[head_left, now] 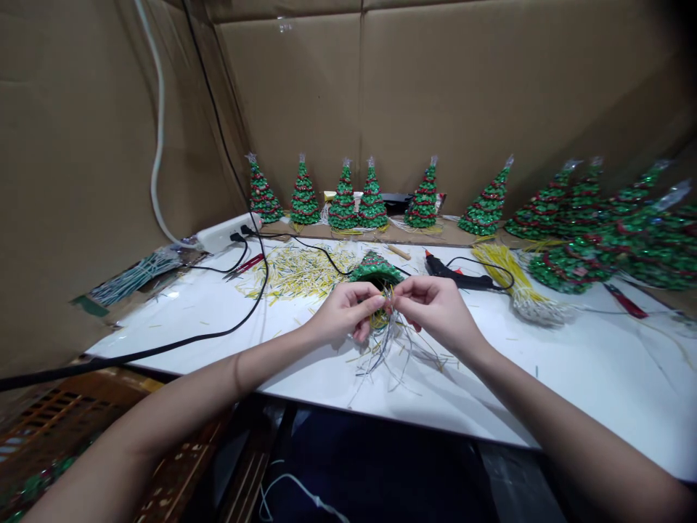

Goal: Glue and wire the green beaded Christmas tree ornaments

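A small green Christmas tree ornament (375, 266) lies on its side on the white table, its hollow base turned toward me. Thin wires (388, 338) in yellow, white and dark colours spill out of that base onto the table. My left hand (353, 309) is at the left of the opening, thumb and forefinger pinched on wire ends. From the right, my right hand (430, 309) meets it, its fingertips also pinched on the wires. The fingertips almost touch, and the exact strands between them are too small to make out.
Several finished trees (371, 196) stand along the back ledge, with more at the right. Cut wire bits (305, 270) cover the table at left, beside red-handled pliers (247, 265). A glue gun (457, 274), a yellow wire bundle (506, 280), a power strip (226, 232) and a black cable (218, 333) lie around.
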Tool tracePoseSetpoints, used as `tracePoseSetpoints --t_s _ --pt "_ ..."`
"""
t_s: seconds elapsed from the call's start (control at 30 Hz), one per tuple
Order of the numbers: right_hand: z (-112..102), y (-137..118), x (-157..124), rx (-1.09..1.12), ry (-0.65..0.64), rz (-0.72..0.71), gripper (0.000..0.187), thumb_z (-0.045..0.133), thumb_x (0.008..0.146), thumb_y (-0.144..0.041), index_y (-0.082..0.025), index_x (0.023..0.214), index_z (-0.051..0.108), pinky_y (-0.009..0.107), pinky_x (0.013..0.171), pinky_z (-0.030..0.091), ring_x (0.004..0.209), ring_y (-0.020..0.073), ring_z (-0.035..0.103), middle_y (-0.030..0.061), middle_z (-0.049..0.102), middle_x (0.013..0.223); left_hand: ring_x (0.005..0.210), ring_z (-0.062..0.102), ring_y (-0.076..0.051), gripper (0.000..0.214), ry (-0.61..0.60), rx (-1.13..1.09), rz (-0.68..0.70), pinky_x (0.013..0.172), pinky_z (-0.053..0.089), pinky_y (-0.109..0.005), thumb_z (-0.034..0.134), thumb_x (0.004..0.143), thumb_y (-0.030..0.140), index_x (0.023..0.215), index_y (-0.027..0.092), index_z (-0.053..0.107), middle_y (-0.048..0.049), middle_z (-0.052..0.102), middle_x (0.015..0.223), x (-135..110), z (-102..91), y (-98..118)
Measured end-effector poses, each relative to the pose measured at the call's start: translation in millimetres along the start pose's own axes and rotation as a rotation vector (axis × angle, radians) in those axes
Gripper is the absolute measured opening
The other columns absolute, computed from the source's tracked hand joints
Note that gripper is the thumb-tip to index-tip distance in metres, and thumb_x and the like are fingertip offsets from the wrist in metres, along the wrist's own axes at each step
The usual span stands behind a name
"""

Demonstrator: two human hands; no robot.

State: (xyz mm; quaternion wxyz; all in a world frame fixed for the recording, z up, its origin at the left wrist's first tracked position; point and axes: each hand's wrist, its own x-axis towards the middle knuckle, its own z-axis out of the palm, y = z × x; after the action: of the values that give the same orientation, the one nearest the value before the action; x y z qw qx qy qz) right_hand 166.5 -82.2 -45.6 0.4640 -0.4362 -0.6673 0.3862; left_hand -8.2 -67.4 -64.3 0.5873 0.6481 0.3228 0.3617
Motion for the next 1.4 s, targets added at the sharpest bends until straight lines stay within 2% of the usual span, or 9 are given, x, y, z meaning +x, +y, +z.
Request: tracePoseSetpoints --t_s 0.17,0.43,0.67,0.87,1.07,1.23,1.4 --pt "-1.1 0.4 2.1 0.117 -0.063 0.113 0.013 0.064 0.067 -0.027 -0.014 0.068 0.06 0.019 0.034 0.033 0.039 0.0069 0.043 -0.0031 0.055 0.052 0.031 0.046 -0.006 0.035 -0.003 0.008 0.032 0.032 0.029 -0.014 0.061 0.08 0.047 0.078 0.013 0.057 0.0064 0.048 0.04 0.2 1.1 -0.2" --pt "-4.8 2.6 2.8 0.11 -0.064 0.089 0.023 0.074 0.064 -0.034 -0.012 0.068 0.066 0.02 0.035 0.029 0.041 0.0064 0.039 -0.002 0.055 0.051 0.03 0.04 -0.004 0.032 0.026 0.039 0.039 0.033 0.024 -0.014 0.062 0.08 0.044 0.076 0.013 0.06 0.0075 0.044 0.038 -0.1 -1.9 -2.4" --pt "-5.2 -0.2 2.7 0.083 -0.088 0.109 0.021 0.065 0.072 -0.033 -0.013 0.065 0.065 0.02 0.036 0.026 0.037 0.0062 0.036 -0.0054 0.044 0.041 0.032 0.037 -0.002 0.031 0.031 0.012 0.038 0.032 0.022 -0.015 0.065 0.078 0.043 0.077 0.012 0.063 0.0063 0.045 0.049 1.3 -0.6 -5.9" --pt "-5.0 -2.0 1.3 0.013 -0.05 0.029 0.024 0.067 0.073 -0.035 -0.012 0.066 0.067 0.021 0.038 0.028 0.04 0.0069 0.037 -0.0026 0.05 0.045 0.033 0.035 -0.002 0.035 0.048 0.007 0.034 0.032 0.021 -0.015 0.066 0.076 0.045 0.075 0.011 0.063 0.0068 0.042 0.05 1.8 -0.4 -4.0" --pt "-1.2 2.4 -1.8 -0.11 0.028 -0.101 0.022 0.065 0.076 -0.033 -0.013 0.07 0.071 0.024 0.046 0.037 0.053 0.0126 0.052 0.0049 0.066 0.061 0.035 0.036 -0.002 0.036 0.059 0.011 0.038 0.033 0.023 -0.016 0.067 0.075 0.047 0.076 0.011 0.064 0.0063 0.042 0.052 2.4 -1.0 -7.2" --pt "-0.7 5.3 -3.2 -0.163 0.023 -0.111 0.022 0.063 0.078 -0.032 -0.013 0.071 0.071 0.024 0.047 0.038 0.052 0.0129 0.053 0.005 0.066 0.062 0.038 0.038 -0.002 0.032 0.027 0.031 0.069 0.035 0.026 -0.017 0.067 0.076 0.043 0.08 0.011 0.067 0.0048 0.045 0.059 3.1 -2.9 -10.2" --pt "-2.1 6.5 -3.3 -0.175 0.007 -0.113 0.021 0.062 0.079 -0.031 -0.012 0.074 0.071 0.025 0.049 0.04 0.054 0.0136 0.055 0.0061 0.067 0.064 0.038 0.038 -0.001 0.03 0.012 0.033 0.066 0.035 0.025 -0.016 0.066 0.077 0.04 0.072 0.01 0.066 0.005 0.044 0.059 2.2 -3.0 -6.3"
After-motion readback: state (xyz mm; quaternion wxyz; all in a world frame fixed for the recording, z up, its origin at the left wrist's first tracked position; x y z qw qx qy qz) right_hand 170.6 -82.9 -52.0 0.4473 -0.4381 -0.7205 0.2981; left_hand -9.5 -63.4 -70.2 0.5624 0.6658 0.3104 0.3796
